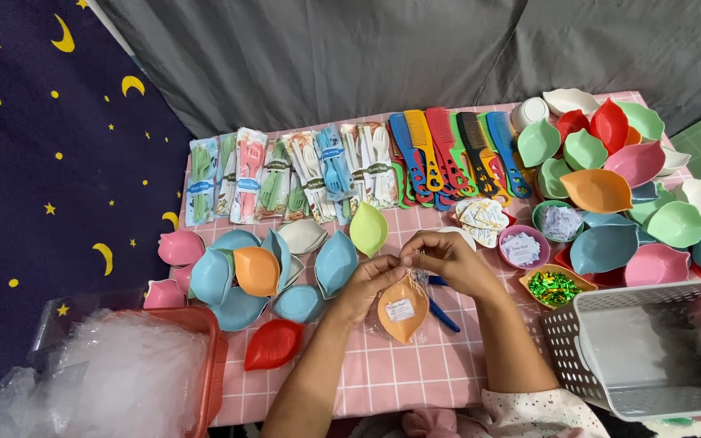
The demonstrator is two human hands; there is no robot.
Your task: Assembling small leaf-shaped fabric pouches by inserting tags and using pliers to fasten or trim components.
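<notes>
Clear cutlery packs (pixel 285 174) along the far edge; white label (pixel 401 309) on bagged orange dish (pixel 403 312).

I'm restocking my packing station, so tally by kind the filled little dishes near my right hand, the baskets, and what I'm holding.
Round bowls of paper slips: 2
Leaf dish of green pieces: 1
Baskets: 2
Bagged orange leaf dish, held: 1
Total: 6
</notes>
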